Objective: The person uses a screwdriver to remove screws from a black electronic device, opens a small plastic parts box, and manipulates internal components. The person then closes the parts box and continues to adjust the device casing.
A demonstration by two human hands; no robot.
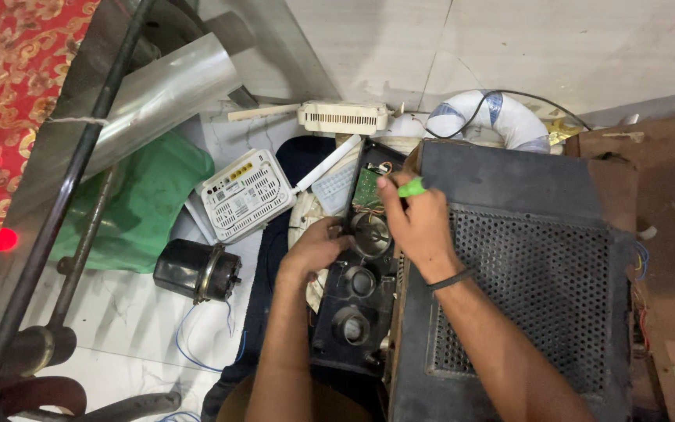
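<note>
Gripping a slim tool with a bright green handle (411, 187), the right hand (418, 223) is curled tight around it, tip aimed down at a small green circuit board (368, 187) set in the top of a black plastic panel (353, 297). That panel is long and matte, moulded with three round recesses in a row, and it leans against a dark boxy cabinet (509, 297) whose face is perforated metal mesh. The left hand (318, 246) cups the panel's left edge by the uppermost recess, fingers bent around it. On the pale tiled floor (134, 320) lie a white vented router (240, 195), a stubby black cylindrical motor (195, 271) with thin blue wires, crumpled green plastic (146, 199) and a shiny metal tube (166, 98).
</note>
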